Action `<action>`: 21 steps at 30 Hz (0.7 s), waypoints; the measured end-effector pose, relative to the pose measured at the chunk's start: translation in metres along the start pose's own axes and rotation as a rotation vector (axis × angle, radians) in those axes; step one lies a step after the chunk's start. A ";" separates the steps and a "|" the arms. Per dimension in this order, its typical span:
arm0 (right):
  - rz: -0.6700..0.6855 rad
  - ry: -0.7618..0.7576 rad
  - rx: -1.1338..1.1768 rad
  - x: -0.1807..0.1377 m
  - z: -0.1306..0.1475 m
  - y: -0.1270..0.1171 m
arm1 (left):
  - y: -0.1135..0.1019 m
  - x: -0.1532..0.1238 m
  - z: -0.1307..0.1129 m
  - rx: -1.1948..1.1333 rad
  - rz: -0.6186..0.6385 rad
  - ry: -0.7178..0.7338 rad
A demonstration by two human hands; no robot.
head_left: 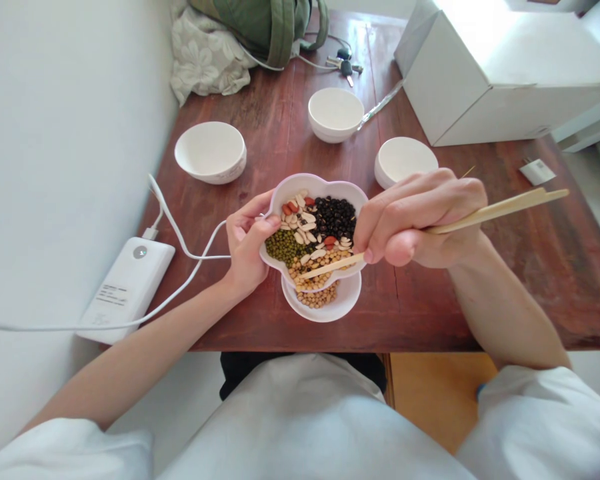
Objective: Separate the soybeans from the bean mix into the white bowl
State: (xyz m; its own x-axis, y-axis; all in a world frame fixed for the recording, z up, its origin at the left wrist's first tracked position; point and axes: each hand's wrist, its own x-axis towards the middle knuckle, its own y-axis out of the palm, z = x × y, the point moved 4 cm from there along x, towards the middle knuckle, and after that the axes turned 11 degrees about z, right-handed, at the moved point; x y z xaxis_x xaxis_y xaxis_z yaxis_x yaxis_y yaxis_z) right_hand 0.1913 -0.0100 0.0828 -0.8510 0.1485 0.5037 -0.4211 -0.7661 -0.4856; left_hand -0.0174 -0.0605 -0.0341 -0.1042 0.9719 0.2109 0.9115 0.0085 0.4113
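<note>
A flower-shaped white bowl (314, 183) of mixed beans (310, 233) sits between the hands, gripped at its rim by the curled left hand (247, 243). The right hand (415, 217) pinches wooden chopsticks (495, 212) over the beans. Below, a white dish (325, 300) of pale beans rests on the tabletop (420, 313).

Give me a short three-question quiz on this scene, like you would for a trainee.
1. Which hand holds the pale wooden chopsticks?
2. True or false: the white flower-shaped bowl sits flat on the reddish-brown wooden table.
3. What colour are the small round beans nearest the left hand?

Key:
1. The right hand.
2. False: the left hand grips it, above a round white dish.
3. Green.
</note>
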 end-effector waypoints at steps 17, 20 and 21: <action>0.066 -0.056 -0.088 -0.002 0.001 -0.001 | 0.004 -0.002 -0.004 0.028 -0.033 -0.045; 0.065 -0.064 -0.071 -0.002 0.001 -0.002 | 0.004 -0.002 -0.004 0.032 -0.045 -0.055; 0.065 -0.062 -0.065 -0.002 0.000 -0.002 | 0.004 -0.002 -0.004 0.033 -0.048 -0.057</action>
State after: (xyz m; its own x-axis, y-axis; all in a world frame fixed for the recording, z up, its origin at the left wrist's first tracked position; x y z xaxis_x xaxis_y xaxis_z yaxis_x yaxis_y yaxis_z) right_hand 0.1938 -0.0090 0.0830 -0.8569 0.0598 0.5120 -0.3871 -0.7305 -0.5626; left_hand -0.0152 -0.0638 -0.0298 -0.1260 0.9820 0.1405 0.9189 0.0621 0.3897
